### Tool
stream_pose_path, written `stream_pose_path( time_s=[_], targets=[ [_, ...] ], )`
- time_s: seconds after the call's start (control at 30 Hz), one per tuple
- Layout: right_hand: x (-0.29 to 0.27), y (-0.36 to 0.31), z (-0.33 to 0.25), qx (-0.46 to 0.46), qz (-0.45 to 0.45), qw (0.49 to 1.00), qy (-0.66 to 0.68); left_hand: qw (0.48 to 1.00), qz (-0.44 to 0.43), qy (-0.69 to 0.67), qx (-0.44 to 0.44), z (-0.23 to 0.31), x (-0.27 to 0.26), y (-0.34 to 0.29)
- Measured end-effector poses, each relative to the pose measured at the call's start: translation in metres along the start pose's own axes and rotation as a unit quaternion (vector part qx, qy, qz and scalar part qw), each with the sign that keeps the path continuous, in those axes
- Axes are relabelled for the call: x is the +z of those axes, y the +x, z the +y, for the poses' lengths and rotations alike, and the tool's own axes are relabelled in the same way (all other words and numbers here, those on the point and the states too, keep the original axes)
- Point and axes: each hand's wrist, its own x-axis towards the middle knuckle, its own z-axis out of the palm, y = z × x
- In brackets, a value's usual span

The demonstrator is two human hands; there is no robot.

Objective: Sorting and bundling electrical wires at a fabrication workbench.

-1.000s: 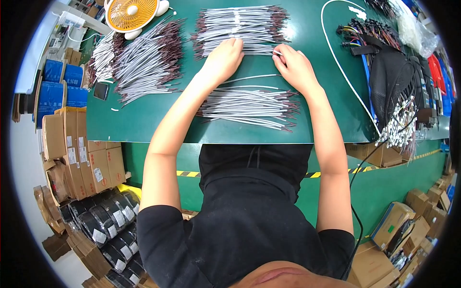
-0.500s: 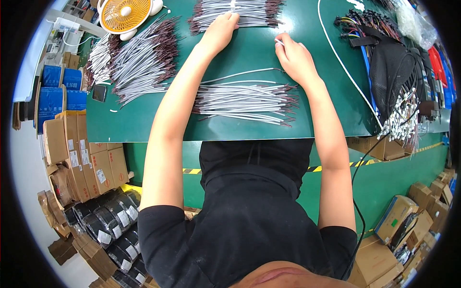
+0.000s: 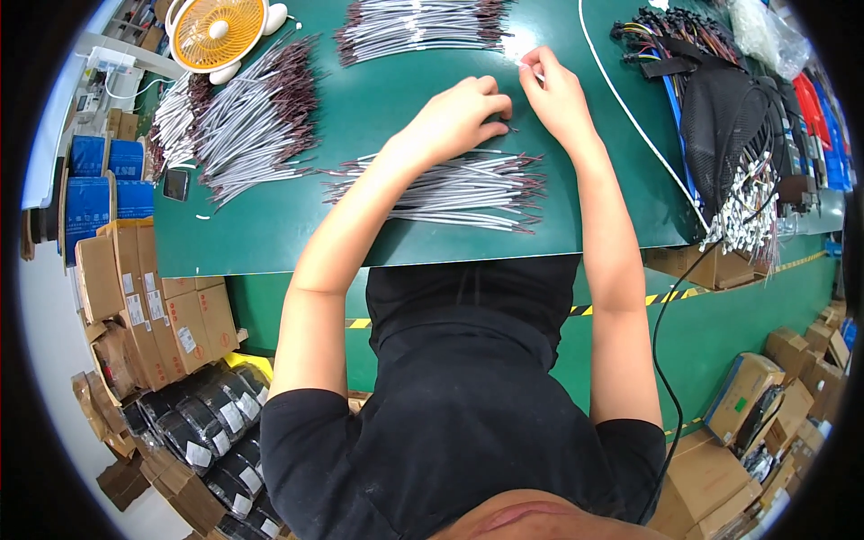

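My left hand point(image 3: 461, 115) hovers over the far edge of the near pile of grey cables point(image 3: 450, 193), whose ends are dark brown. Its thumb and fingers are apart, close to a single cable end, with no clear grip on it. Farther right, my right hand point(image 3: 556, 93) is closed in a pinch above the table. A small white piece shows between its fingers; its exact kind is too small to tell. Another bundle of grey cables point(image 3: 423, 31) lies at the far side, in front of both hands.
On the green table point(image 3: 360, 117), a larger cable heap point(image 3: 256, 121), an orange fan point(image 3: 219, 31) and a phone point(image 3: 176, 185) are at left. A white cord point(image 3: 621, 99) runs down the right, beside a black mesh bag point(image 3: 729, 126) and white connectors point(image 3: 749, 216).
My left hand has come back from the far bundle to the near pile, its fingers now apart. The right hand stays nearly in place, still pinching. The view has shifted slightly.
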Motion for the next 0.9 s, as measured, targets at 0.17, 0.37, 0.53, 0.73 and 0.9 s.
stream_pose_path(
  time_s=[0.17,0.37,0.53,0.73,0.9],
  targets=[
    [-0.001,-0.004,-0.019,0.002,-0.080,0.994,0.071,0.989,0.082,-0.107,-0.067,-0.010,0.003,-0.011],
    [0.002,-0.011,-0.035,-0.055,-0.112,0.989,0.076,0.925,0.125,-0.282,-0.223,-0.008,-0.009,-0.017],
    [0.004,-0.011,-0.036,-0.063,-0.106,0.988,0.097,0.958,0.122,-0.198,-0.168,-0.014,-0.006,-0.019],
    [0.008,-0.012,-0.031,-0.093,-0.076,0.990,0.077,0.947,0.101,-0.248,-0.179,-0.017,-0.001,-0.022],
    [0.003,-0.013,-0.040,-0.074,-0.114,0.990,0.033,0.958,0.074,-0.213,-0.175,-0.023,0.001,-0.025]
  ],
)
